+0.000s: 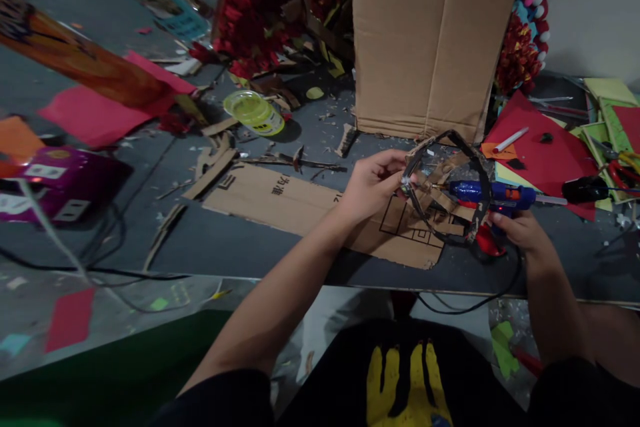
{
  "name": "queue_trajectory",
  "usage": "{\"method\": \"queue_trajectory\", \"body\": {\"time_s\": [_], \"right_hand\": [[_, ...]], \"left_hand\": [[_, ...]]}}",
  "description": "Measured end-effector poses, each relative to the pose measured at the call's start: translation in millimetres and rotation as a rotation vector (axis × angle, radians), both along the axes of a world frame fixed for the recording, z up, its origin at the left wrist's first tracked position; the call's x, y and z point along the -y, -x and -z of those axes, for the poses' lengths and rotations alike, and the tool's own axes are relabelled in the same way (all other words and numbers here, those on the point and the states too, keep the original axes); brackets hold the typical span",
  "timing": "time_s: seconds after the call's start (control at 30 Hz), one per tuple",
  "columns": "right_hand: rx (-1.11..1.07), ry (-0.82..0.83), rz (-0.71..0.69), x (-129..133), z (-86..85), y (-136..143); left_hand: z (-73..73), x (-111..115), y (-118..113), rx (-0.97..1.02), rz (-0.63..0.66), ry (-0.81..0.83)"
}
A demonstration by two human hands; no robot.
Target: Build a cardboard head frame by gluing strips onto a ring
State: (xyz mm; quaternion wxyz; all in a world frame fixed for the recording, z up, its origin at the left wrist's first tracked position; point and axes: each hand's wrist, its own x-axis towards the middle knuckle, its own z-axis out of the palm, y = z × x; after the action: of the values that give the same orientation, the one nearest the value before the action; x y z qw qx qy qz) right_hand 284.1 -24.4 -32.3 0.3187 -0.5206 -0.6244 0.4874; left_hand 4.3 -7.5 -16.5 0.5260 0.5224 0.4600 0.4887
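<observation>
My left hand (377, 180) pinches the left side of a dark ring-shaped cardboard frame (481, 170), which stands tilted above the table. Strips of brown cardboard cross behind the ring. In my right hand (523, 230) is a blue hot glue gun (520, 195), with a pale glue stick (550, 200) poking out of its back. Its nozzle passes through the ring and points left, close to my left fingertips. Beneath both hands lies a flat printed cardboard piece (280, 203).
A tall cardboard panel (420, 40) stands behind my hands. Left of it are a yellow-green tub (254, 113), red paper flowers (255, 7) and a purple box (75, 183). Red paper (530, 147) and scissors (623, 173) lie to the right. A black cord (470, 310) hangs over the front edge.
</observation>
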Motion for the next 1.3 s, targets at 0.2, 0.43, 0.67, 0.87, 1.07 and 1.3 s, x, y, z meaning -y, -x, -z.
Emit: {"method": "queue_trajectory", "body": {"time_s": [0.2, 0.43, 0.67, 0.87, 1.07, 1.3], "right_hand": [[0.055, -0.065, -0.032, 2, -5.3, 2], [0.208, -0.281, 0.068, -5, -0.7, -2], [0.613, -0.469, 0.198, -16, -5.4, -4], [0.823, -0.551, 0.334, -22, -1.5, -3], [1.084, -0.528, 0.395, -29, 0.2, -16], [1.238, -0.370, 0.430, -32, 6.3, -31]], "left_hand": [[4.5, -1, 1, 0.053, -0.015, -0.050], [9.6, -6, 4, 0.106, -0.072, -0.110], [16.4, -16, 9, 0.155, -0.166, -0.152], [19.7, -22, 14, 0.216, -0.207, -0.160], [20.9, -25, 17, 0.251, -0.234, -0.179], [20.3, -26, 16, 0.273, -0.255, -0.185]]}}
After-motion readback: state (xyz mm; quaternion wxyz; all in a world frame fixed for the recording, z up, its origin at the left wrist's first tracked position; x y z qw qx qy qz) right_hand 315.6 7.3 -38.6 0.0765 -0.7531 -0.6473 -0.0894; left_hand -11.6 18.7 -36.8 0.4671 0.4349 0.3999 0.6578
